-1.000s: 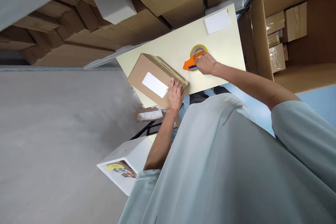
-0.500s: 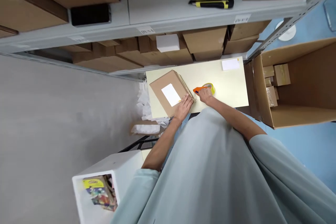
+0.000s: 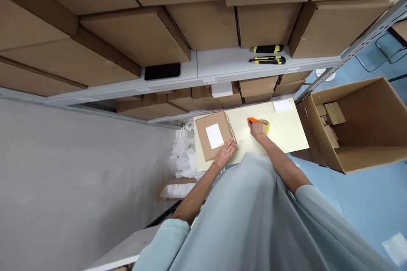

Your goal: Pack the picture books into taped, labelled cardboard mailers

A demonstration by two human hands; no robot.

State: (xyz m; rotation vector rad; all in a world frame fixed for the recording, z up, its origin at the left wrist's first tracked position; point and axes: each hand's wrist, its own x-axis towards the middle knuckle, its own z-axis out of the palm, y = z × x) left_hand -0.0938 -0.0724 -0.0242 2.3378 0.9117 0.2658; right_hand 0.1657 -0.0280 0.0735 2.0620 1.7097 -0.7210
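1. Across the desk [image 3: 288, 133], the work is split: a box [image 3: 224, 129] is covered at its near right corner by the left hand [image 3: 225, 151], palm down; a tape dispenser [image 3: 252, 121] is wrapped by the right hand [image 3: 258, 129]; the hands are held apart.
2. The box, white label [image 3: 214, 136] up, is found under and leftward of the left hand; it is probably best steadied by even palm pressure, as a slide could be caused by pushing on one corner.
3. At the right hand, the dispenser's orange nose is pointed leftward, so the left fingers are best tucked out of its path.
4. Now the surroundings: beyond both hands, forward reach looks limited by a loaded shelf [image 3: 222, 57].
5. Right of the right hand, an open carton [image 3: 378, 129] is parked by the desk's end; a wide arm swing could be hampered.
6. Left of the left hand, crumpled white packing [image 3: 184, 152] is heaped.
7. Smallest, ahead of the right hand: utility knives [image 3: 269, 60] are lodged on the shelf.
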